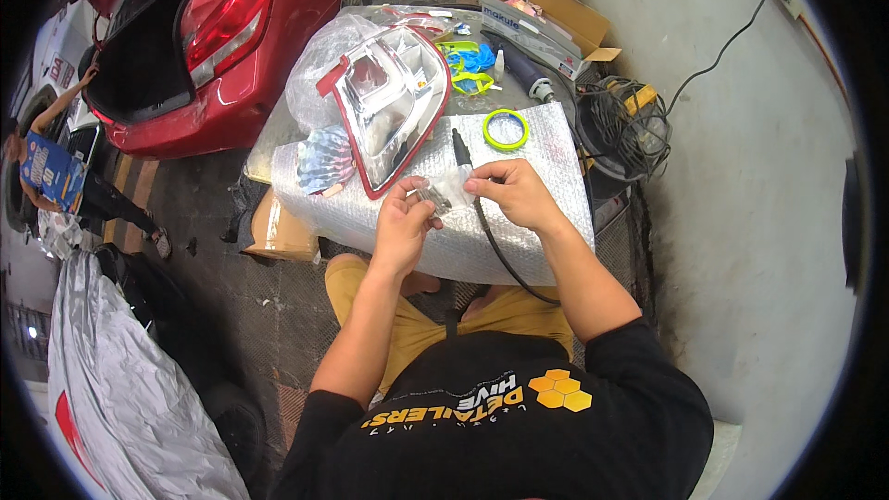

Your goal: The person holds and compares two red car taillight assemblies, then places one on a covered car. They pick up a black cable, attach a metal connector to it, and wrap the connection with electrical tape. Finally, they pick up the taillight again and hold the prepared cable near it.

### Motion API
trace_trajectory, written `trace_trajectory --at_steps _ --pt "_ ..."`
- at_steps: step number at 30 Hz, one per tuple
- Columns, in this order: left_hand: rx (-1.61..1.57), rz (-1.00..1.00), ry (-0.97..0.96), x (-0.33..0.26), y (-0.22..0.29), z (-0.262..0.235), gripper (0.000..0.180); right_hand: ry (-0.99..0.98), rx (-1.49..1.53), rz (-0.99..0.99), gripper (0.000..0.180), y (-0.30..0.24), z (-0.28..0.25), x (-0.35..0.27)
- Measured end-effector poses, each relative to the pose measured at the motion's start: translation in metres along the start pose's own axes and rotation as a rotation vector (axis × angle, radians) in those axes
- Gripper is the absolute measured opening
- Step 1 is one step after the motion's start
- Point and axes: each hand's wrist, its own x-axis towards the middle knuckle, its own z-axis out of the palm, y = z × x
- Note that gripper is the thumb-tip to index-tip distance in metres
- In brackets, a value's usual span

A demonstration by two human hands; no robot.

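A small clear plastic bag [452, 187] is stretched between my hands over the silver bubble-wrap sheet. My left hand [404, 222] is closed on the bag's left end, where small greyish metal pieces show, too small to name. My right hand [515, 191] pinches the bag's right edge between thumb and fingers. Just beyond the bag lies a black pen-shaped handpiece [460, 150], its cable running under my right hand toward me. A car tail light housing [389, 97] with a red rim lies beyond my left hand. A lime-green ring [506, 130] lies beyond my right hand.
Bubble wrap [546, 213] covers the table. Blue gloves [474, 57], a polisher [519, 65] and an open carton [546, 23] lie farther back. A coiled cable [630, 130] sits by the right wall. A red car [222, 46] and another person [56, 167] are at left.
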Motion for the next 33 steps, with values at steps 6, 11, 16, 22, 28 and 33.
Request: trace_trajectory --at_steps 6,11,16,22,28,33 --pt "0.038 -0.015 -0.025 -0.002 0.001 0.0 0.043 0.018 0.059 -0.017 0.018 0.015 0.008 0.005" --pt "-0.077 -0.039 -0.07 0.001 0.005 -0.01 0.039 -0.079 0.188 0.049 0.017 0.003 0.015 0.004" --pt "-0.189 -0.074 -0.104 -0.001 0.0 -0.018 0.036 -0.104 0.237 0.147 0.02 0.012 0.016 0.002" --pt "-0.1 -0.054 -0.089 -0.003 -0.005 -0.023 0.036 -0.077 0.239 0.2 0.02 0.007 0.025 -0.002" --pt "-0.072 -0.037 -0.083 -0.013 0.005 -0.008 0.055 -0.094 0.253 0.054 0.018 0.006 0.023 -0.001" --pt "0.14 -0.067 -0.193 -0.014 0.012 -0.009 0.066 -0.105 0.018 0.015 0.017 0.007 0.014 0.002"
